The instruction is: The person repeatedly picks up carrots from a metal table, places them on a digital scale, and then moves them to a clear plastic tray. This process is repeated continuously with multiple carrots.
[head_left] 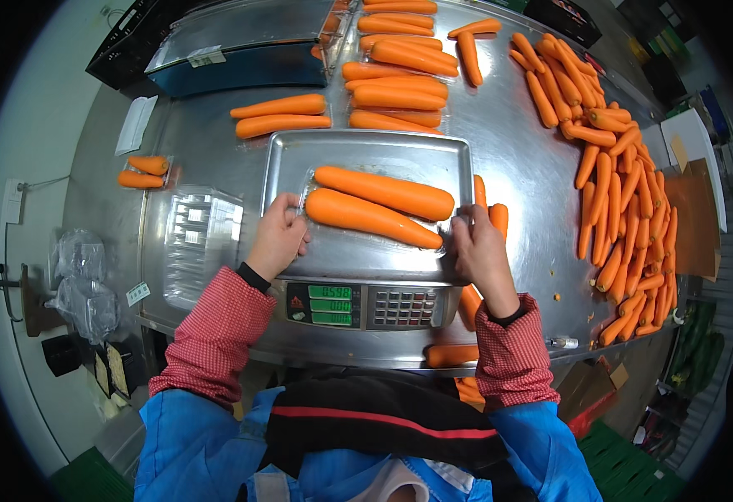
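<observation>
Two large carrots (pixel 376 204) lie side by side in a clear plastic tray on the metal pan (pixel 366 267) of a digital weighing scale. The scale's green display (pixel 331 305) is lit and faces me. My left hand (pixel 280 235) is at the tray's left end, its fingers curled at the edge. At the right end, my right hand (pixel 476 241) has thumb and fingers pinched at the tray's edge beside the carrot tips. How firmly each hand grips is hard to see.
Packed carrot trays (pixel 397 94) stand in a column behind the scale. A big heap of loose carrots (pixel 630 207) covers the right side of the steel table. Stacked empty plastic trays (pixel 200 245) are at left, near a small carrot pack (pixel 147 172). Loose carrots also lie right of the scale.
</observation>
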Motion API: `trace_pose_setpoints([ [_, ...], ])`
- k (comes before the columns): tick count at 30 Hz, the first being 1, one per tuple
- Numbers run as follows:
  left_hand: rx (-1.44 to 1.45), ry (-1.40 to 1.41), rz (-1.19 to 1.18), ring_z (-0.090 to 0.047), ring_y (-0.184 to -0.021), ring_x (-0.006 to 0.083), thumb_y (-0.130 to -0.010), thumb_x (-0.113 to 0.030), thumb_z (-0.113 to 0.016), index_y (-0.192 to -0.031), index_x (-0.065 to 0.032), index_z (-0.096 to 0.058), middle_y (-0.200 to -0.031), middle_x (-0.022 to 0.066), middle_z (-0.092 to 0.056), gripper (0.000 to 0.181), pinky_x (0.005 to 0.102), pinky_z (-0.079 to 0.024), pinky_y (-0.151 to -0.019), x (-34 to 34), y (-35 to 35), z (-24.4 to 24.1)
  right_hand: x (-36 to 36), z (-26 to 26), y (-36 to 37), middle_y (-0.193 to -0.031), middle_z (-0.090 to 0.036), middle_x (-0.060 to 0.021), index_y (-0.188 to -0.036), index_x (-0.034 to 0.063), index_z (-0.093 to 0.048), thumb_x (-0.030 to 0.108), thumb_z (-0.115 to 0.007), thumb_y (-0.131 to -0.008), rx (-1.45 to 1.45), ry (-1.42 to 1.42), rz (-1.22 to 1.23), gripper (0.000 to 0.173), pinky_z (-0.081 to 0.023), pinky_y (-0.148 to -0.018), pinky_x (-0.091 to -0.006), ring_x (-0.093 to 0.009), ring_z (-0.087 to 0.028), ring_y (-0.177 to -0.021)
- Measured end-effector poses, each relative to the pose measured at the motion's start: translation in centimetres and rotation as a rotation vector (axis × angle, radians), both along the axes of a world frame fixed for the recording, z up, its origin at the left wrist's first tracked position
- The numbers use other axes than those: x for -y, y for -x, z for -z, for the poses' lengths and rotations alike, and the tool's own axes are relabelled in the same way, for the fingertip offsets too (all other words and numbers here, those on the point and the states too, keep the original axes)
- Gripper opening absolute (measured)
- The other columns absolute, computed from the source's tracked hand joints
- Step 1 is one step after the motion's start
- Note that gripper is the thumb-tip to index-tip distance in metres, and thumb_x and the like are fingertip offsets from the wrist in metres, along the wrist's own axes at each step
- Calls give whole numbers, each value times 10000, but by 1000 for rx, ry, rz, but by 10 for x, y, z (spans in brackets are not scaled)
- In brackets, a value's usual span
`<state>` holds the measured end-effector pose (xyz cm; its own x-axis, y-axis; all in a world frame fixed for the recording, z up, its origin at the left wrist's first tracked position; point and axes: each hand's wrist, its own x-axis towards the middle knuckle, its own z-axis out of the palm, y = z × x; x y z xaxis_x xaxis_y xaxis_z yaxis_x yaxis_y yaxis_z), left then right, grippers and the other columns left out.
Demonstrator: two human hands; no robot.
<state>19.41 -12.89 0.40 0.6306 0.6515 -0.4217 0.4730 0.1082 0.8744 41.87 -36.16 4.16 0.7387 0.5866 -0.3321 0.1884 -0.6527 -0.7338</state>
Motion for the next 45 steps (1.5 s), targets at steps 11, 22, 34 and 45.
trace_pose_setpoints([
  [11,121,117,-97,-545,-505,95,-960,-18,-479,-1192,-42,-479,-713,57,-588,233,233,-423,-426,-19,-2,-9,-21,28,-4,-682,-576,-25,-1064,-32,-491,16,-613,-920,-468,-368,115,195,-426,-525,-223,-86,-531,-580],
  [22,226,-155,-318,-578,-580,90,-968,-45,-500,-1236,-6,-546,-741,49,-620,274,219,-470,-492,-212,-63,-63,-269,9,-97,-768,-635,-92,-1020,-71,-581,86,-585,-899,-35,-552,-115,199,-494,-601,-303,-152,-610,-675],
  [34,374,-232,-154,-589,-906,151,-993,-120,-573,-1392,9,-485,-1030,85,-615,428,276,-503,-827,-224,-68,-30,-221,0,-88,-890,-593,-160,-1229,-16,-537,197,-644,-920,527,-653,-214,391,-499,-697,-384,-259,-617,-754],
  [45,-328,-1086,-122,-561,-1047,262,-933,-145,-665,-1285,40,-535,-1185,177,-590,419,368,-442,-944,-115,123,13,116,88,-139,-1123,-608,-205,-1273,16,-524,213,-680,-893,592,24,367,456,-523,-808,-435,-362,-637,-940],
])
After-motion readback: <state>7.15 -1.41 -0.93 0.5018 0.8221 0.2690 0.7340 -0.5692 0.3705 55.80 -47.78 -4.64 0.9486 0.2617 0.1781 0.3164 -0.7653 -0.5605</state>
